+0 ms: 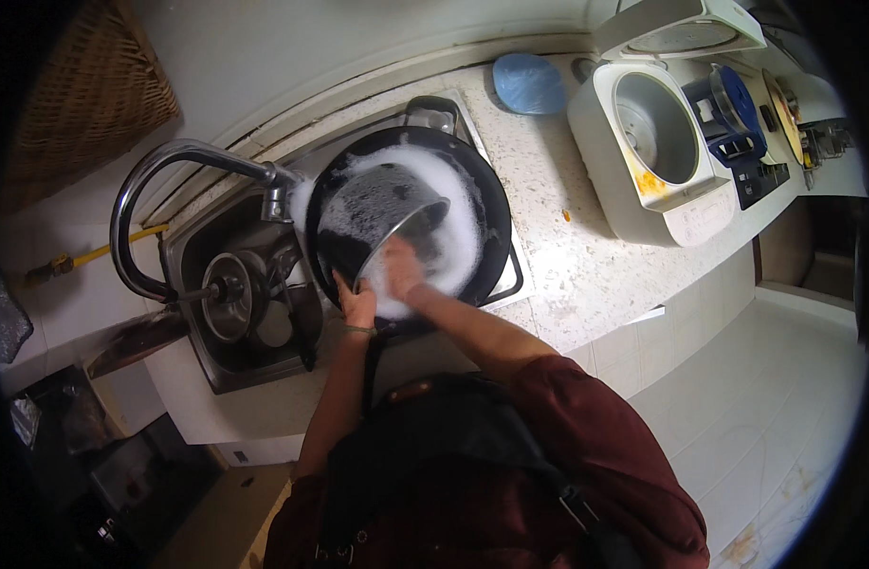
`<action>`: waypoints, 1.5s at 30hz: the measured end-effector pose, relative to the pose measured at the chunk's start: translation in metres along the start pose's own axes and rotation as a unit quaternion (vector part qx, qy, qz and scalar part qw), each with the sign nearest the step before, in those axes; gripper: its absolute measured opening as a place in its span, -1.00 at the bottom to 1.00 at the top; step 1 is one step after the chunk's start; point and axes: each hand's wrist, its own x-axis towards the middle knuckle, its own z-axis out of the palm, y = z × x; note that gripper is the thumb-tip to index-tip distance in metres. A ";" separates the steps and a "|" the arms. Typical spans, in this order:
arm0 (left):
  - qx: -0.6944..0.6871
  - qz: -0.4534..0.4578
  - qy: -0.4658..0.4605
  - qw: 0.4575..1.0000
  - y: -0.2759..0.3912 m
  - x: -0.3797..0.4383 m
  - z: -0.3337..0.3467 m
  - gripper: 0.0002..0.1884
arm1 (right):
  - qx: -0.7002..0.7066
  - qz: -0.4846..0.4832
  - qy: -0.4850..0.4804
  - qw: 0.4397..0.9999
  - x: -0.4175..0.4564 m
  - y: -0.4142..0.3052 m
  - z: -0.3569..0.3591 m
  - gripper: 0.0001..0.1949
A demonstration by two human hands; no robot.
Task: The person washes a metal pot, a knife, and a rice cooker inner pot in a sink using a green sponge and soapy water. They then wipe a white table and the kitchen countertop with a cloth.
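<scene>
A large black wok (497,213) filled with white suds (463,213) rests over the right part of the sink unit. Inside it, a metal pot (374,199) lies tilted on its side with its mouth towards me, its outer wall streaked with foam. My left hand (359,302) grips the pot's near rim, with the thumb and fingers around the edge. My right hand (404,270) reaches into the pot's mouth and is blurred. Its fingers are partly hidden, so whether it holds anything is unclear.
A chrome faucet (192,151) arches over the left basin (214,355), which holds a metal bowl (228,295) and other cookware. On the right counter (548,284) stand an open rice cooker (662,142), a blue plastic-looking item (528,84) and a blue-lidded jug (736,99). A wicker basket (93,107) is upper left.
</scene>
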 end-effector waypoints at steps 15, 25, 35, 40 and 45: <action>0.018 0.117 -0.123 0.985 0.063 -0.003 -0.041 -0.12 | -0.241 0.077 -0.237 0.938 0.031 -0.007 -0.068 -0.75; -0.192 -0.083 -0.251 0.945 0.046 0.018 -0.059 -0.34 | 0.278 0.038 -0.117 0.953 0.082 -0.064 -0.029 -0.61; -0.210 -0.084 -0.257 0.940 0.048 0.007 -0.058 -0.36 | -0.091 0.136 -0.079 0.983 0.067 -0.018 -0.052 -0.76; -0.170 -0.076 -0.195 0.963 0.075 -0.006 -0.062 -0.38 | -0.114 0.109 -0.246 0.956 0.041 -0.031 -0.021 -0.73; -0.168 -0.121 -0.310 0.928 -0.009 0.034 -0.060 -0.42 | 0.006 0.092 -0.105 0.990 0.067 -0.083 -0.020 -0.75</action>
